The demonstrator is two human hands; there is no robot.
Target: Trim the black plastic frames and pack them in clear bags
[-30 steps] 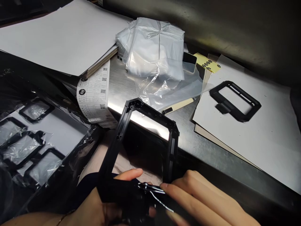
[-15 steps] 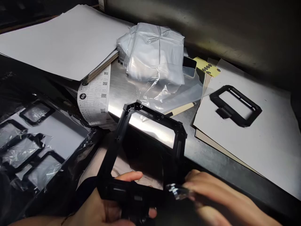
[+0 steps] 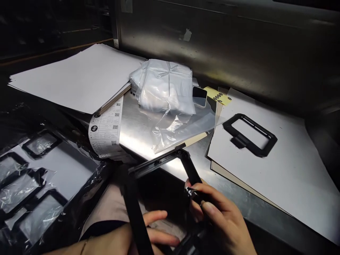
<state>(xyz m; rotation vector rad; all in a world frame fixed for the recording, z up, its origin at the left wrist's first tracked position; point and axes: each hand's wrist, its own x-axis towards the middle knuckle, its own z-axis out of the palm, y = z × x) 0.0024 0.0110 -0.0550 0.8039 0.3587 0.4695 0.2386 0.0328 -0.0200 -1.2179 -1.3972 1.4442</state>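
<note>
A black plastic frame (image 3: pixel 136 212) with a rectangular opening is tilted in front of me, low in the middle of the view. My left hand (image 3: pixel 120 235) grips its lower left part, fingers reaching through and behind it. Against the frame's right bar, my right hand (image 3: pixel 223 214) pinches a small shiny metal tool (image 3: pixel 191 192); most of the tool is hidden by the fingers, so its exact kind does not show. A similar black frame (image 3: pixel 261 150) with a tab lies flat on white sheets (image 3: pixel 289 187) to the right.
More black frames (image 3: pixel 57 196) lie in clear plastic at the left. Behind are a stack of white sheets (image 3: pixel 71 79), a tied bundle of clear bags (image 3: pixel 167 86), a printed label strip (image 3: pixel 105 136) and yellow stickers (image 3: pixel 216 95). A metal wall (image 3: pixel 225 46) closes off the back.
The held frame has turned and tilted, its far bar now lower. My right hand has come left and up with the metal tool onto the right bar. The view has tipped upward.
</note>
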